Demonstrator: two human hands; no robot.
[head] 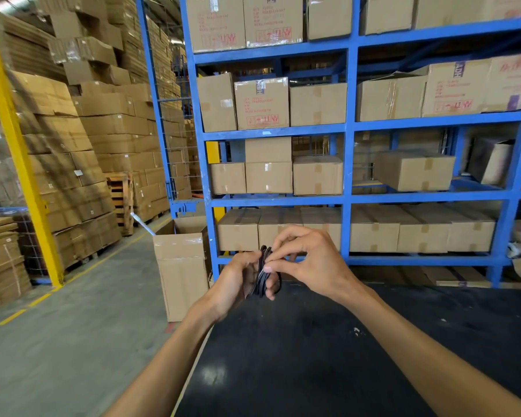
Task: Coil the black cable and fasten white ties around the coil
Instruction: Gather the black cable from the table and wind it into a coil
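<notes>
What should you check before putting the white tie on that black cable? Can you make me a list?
1. Cable gathered into a coil: ok, the black cable coil is bunched in loops.
2. Coil held firm: ok, the left hand grips it.
3. Other hand ready: ok, the right hand pinches the top of the coil.
4. White tie in hand: cannot tell, none is plainly visible.
5. Loose cable end tucked in: cannot tell, the fingers hide it.
6. Somewhere to put it down: ok, the black table lies just below.
</notes>
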